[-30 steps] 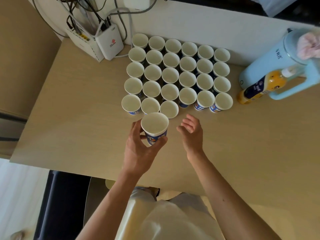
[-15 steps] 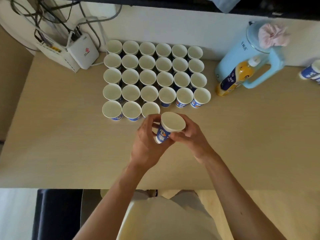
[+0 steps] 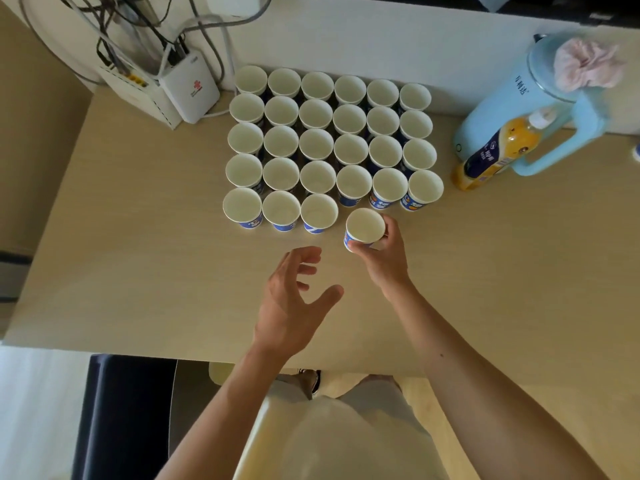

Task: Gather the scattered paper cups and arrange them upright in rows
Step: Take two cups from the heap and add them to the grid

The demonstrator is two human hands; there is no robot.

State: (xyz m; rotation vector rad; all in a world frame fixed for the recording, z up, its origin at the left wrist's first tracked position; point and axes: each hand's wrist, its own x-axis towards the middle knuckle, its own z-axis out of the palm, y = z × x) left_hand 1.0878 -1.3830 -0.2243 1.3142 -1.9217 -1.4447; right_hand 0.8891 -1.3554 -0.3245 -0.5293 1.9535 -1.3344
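Several white-and-blue paper cups [image 3: 332,143] stand upright in tidy rows on the beige table [image 3: 138,265], against the back wall. The front row holds three cups [image 3: 281,211] at its left. My right hand [image 3: 382,252] grips one more upright paper cup [image 3: 365,225] just right of those three, at or just above the table surface. My left hand [image 3: 294,299] hovers nearer the front edge with fingers spread and nothing in it.
A light blue jug [image 3: 533,109] with a pink scrunchie and a leaning orange drink bottle [image 3: 488,154] stand at the right. White router boxes [image 3: 187,88] with cables sit at the back left. Another cup shows at the far right edge [image 3: 636,152].
The cup passed from my left hand to my right hand, which carried it to the right end of the front row. My left hand let go and drew back, open.
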